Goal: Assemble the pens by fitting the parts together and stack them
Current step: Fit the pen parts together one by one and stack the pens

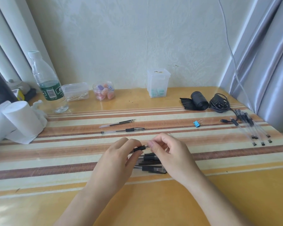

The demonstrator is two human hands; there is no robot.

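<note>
Fingers of your left hand (116,159) are clamped on the black-gripped pen barrel (139,148), holding it level above the table so its open front end faces your right hand (168,154). That hand is pinched shut at the barrel's tip, probably seating the nose piece, though the part itself is too small to make out. Directly beneath lies the loose pile of pen parts (151,163), kept close for quick picking; its count is unclear. Beyond it wait 1 barrel (122,130) and 2 refills (118,123). Well apart at the right edge sit the finished pens (252,128), roughly 6, laid side by side.
</note>
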